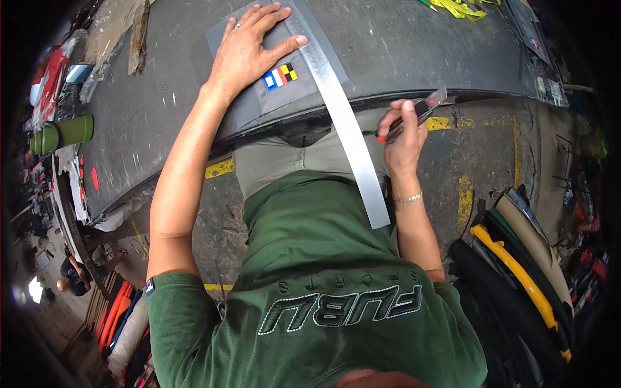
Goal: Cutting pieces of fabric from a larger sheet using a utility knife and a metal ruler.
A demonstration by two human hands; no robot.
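My left hand [244, 55] lies flat with spread fingers on a grey sheet [301, 87] at the table's near edge, its thumb touching a long metal ruler [349, 126]. The sheet seems layered; a patch [280, 77] of blue, white, red, yellow and black shows below the palm. From the sheet, the ruler runs past the table edge toward my body. Right of the ruler, my right hand [402, 145] is closed round a utility knife [428, 105] with a red tip at its handle end. Its blade points up and right, near the table edge and apart from the sheet.
The dark worktable [174, 84] carries a green cylinder [76, 130] at the left and yellow tape [459, 8] by a green pencil [427, 4] at the far right. Rolls of material [517, 271] stand at the lower right. Another person [73, 275] is at the lower left.
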